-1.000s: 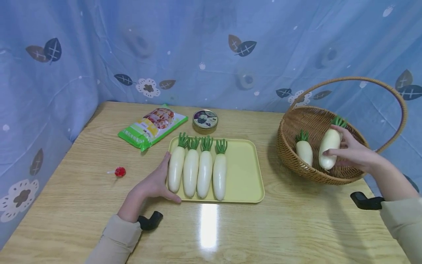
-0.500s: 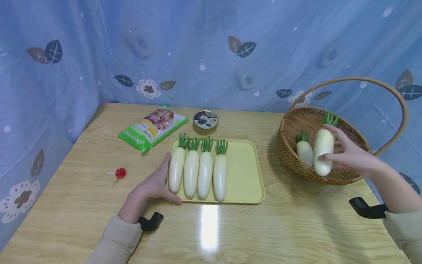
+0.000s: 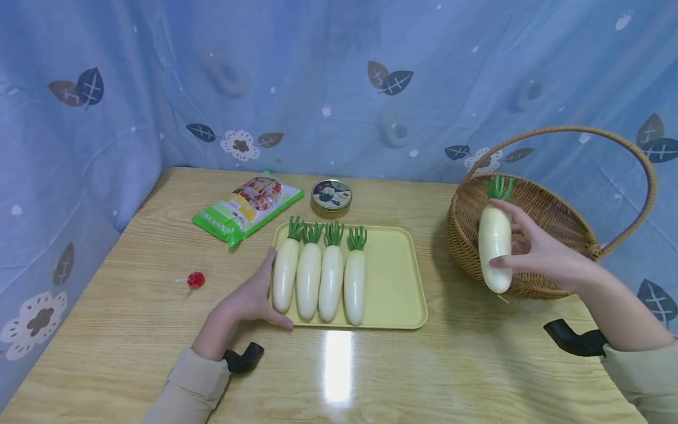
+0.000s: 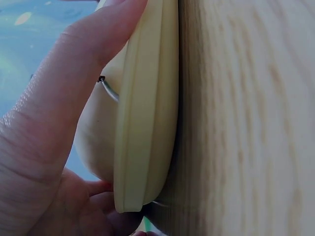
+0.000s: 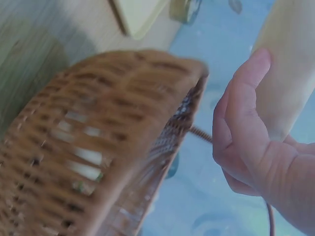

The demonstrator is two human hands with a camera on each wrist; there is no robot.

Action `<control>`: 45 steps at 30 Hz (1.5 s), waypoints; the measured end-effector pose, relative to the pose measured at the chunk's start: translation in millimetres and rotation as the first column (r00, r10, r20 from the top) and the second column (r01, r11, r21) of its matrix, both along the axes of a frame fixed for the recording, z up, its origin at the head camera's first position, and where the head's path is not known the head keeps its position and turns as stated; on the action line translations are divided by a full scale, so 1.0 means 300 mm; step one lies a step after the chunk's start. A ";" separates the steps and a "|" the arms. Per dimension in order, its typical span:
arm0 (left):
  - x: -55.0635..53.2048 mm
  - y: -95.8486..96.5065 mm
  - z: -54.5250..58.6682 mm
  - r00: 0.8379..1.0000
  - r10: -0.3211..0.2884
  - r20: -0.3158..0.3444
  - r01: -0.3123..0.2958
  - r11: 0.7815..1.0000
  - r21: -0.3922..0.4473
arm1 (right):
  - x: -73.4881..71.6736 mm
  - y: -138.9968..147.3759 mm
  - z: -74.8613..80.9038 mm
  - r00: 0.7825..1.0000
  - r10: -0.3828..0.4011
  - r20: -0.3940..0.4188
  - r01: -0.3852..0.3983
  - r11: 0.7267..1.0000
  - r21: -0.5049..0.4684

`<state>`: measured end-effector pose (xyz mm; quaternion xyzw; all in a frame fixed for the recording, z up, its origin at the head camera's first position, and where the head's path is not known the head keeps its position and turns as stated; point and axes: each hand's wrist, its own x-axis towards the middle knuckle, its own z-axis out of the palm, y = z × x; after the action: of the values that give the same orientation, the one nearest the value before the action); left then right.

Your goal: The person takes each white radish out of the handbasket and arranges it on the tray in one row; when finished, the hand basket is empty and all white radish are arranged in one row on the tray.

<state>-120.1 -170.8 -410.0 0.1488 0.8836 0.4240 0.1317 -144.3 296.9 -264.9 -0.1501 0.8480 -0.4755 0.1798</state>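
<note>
My right hand (image 3: 535, 250) grips a white radish (image 3: 495, 244) with a green leafy top, thumb and fingers on either side of it. The radish hangs upright over the left rim of the wicker basket (image 3: 461, 253). In the right wrist view, white patches show through the basket's weave; in the head view the held radish covers that spot. My left hand (image 3: 254, 297) holds the near left corner of the yellow tray (image 3: 394, 277), thumb along its front rim (image 4: 135, 162). Several white radishes (image 3: 332, 282) lie side by side on the tray's left part, leaves toward the back.
A green and white food packet (image 3: 249, 206) and a round tin (image 3: 331, 196) lie behind the tray. Left of the tray is a red lollipop (image 3: 195, 280). The basket's tall handle (image 3: 643, 159) arches up at the right, before a blue curtain (image 3: 339, 88).
My right hand has lifted the radish out of the basket and carried it left to the rim. The left hand keeps its hold on the tray.
</note>
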 end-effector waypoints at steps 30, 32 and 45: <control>-0.006 -0.002 -0.008 0.999 0.016 0.029 -0.015 1.000 -0.020 | 0.034 -0.205 -0.053 0.995 0.099 0.031 -0.098 0.995 -0.029; -0.006 -0.002 -0.008 1.000 0.014 0.027 -0.014 1.000 -0.015 | 0.031 -0.214 -0.064 0.995 0.097 0.029 -0.097 0.995 -0.030; -0.005 -0.002 -0.008 0.999 0.018 0.037 -0.017 1.000 -0.018 | 0.010 -0.267 -0.132 0.995 0.097 0.034 -0.096 0.995 -0.019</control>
<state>-121.7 -171.3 -412.3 0.1320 0.8860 0.4200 0.1458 -141.2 216.7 -304.6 -0.1840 0.8322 -0.4764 0.2158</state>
